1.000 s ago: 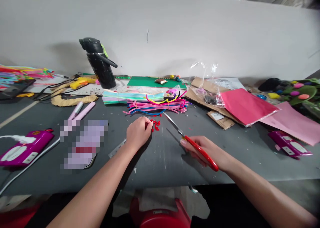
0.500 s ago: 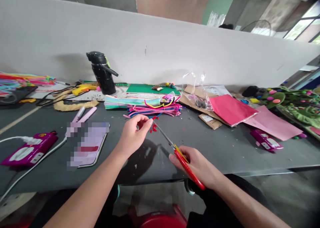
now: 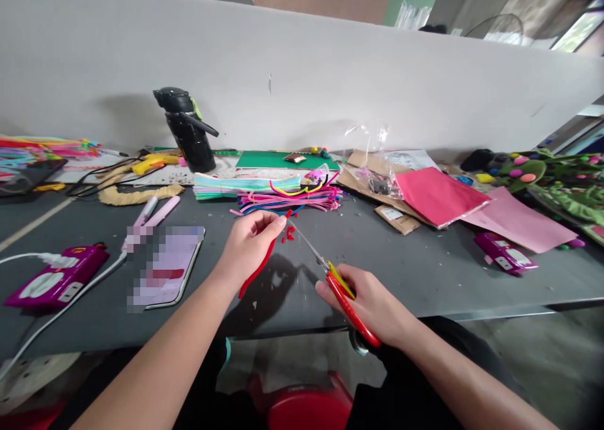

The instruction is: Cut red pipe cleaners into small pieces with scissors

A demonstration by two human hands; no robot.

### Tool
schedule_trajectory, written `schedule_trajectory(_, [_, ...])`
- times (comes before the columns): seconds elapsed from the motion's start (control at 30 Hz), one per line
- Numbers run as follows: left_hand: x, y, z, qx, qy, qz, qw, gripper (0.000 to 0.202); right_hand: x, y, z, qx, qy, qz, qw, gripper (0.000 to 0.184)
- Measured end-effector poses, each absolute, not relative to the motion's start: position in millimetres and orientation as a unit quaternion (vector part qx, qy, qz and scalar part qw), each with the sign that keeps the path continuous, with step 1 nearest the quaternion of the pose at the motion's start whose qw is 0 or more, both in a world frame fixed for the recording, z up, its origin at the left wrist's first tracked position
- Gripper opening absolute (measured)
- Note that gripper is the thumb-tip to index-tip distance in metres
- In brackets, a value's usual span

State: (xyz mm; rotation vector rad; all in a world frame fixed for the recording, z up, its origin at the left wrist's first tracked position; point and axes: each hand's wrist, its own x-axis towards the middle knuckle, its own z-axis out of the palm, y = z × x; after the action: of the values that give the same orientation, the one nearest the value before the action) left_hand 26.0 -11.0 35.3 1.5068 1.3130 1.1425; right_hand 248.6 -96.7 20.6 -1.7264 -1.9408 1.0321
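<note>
Between thumb and fingers, my left hand (image 3: 255,241) pinches a red pipe cleaner (image 3: 258,270); its short end pokes out above the fingertips and its long tail hangs below the palm. My right hand (image 3: 365,298) is wrapped round the red and yellow handles of a pair of scissors (image 3: 340,286). The thin blades point up and left, their tips close to the pipe cleaner's short end beside my left fingertips. Small red snippets (image 3: 289,232) lie on the dark table just beyond the blades. Whether the blades touch the pipe cleaner I cannot tell.
Behind my hands lie bundles of pink (image 3: 292,198) and pale green pipe cleaners (image 3: 245,185). A black bottle (image 3: 189,134) stands at the back left. A phone (image 3: 177,266) and purple power strip (image 3: 59,276) lie left; red paper (image 3: 441,194) lies right.
The red pipe cleaner's long tail now shows below my left hand, where it was mostly hidden. Both hands keep their grips, and the view has shifted slightly.
</note>
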Motion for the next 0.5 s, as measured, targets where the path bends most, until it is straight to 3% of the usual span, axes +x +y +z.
schedule_trajectory(0.5, [31.1,-11.0,31.4,0.597,0.507,0.429,0.450,0.027,247.4,-96.7,26.3,-0.621,-0.681,0.351,0.164,0.042])
